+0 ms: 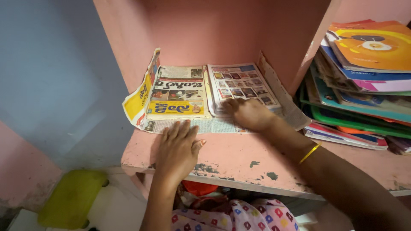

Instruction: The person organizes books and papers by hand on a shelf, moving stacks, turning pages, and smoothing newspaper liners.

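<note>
Pink walls close in a shelf niche, and its pink shelf (239, 160) shows worn patches where the paint has chipped off along the front edge. Spread over the back part of the shelf lies a newspaper lining sheet (214, 125), its left and right ends curling up against the side walls. On that sheet sit two folded stacks of newspapers side by side — the left stack (177, 94) with a yellow band across its front, the right stack (242, 87) showing rows of small pictures.

The left hand (179, 149) lies flat, palm down, fingers together and stretched forward, their tips touching the front edge of the lining sheet just below the left stack; it grips nothing. The right hand (249, 113) reaches in from the right, a yellow bangle (310, 152) on its forearm, and rests on the near corner of the right stack with the fingers curled down onto the paper. Whether those fingers pinch the pages or only press on them cannot be told.

Beyond the dividing wall on the right, a pile of colourful books (364, 81) is stacked flat in the next compartment, an orange cover on top. Below the shelf shows flower-patterned pink cloth (239, 216), and to the lower left a yellow-green plastic stool (70, 196) stands on the floor.
</note>
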